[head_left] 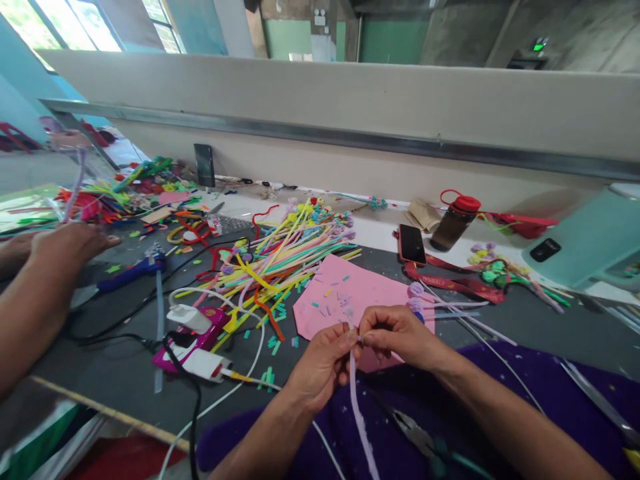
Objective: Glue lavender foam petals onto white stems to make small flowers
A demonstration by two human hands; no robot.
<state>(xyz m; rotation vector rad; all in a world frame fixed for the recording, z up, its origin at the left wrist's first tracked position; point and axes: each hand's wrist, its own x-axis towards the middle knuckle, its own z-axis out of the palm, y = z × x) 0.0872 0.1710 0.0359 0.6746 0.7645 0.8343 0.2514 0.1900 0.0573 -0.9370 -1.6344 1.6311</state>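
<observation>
Head view: your left hand [324, 365] grips the lilac fuzzy stem [357, 417] near its top, over the pink sheet [317, 293]; your right hand [403, 332] has thumb and forefinger closed there, on what exactly I cannot tell. Advised: brace close to the pinch, applying light, even finger pressure against kinking.

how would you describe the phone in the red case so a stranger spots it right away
Find the large pink sheet, then look just beyond its far right side, short of the bottle with the red lid. The red-edged phone lies there screen up, beside a red lanyard, whereas the other phone stands upright.
</observation>
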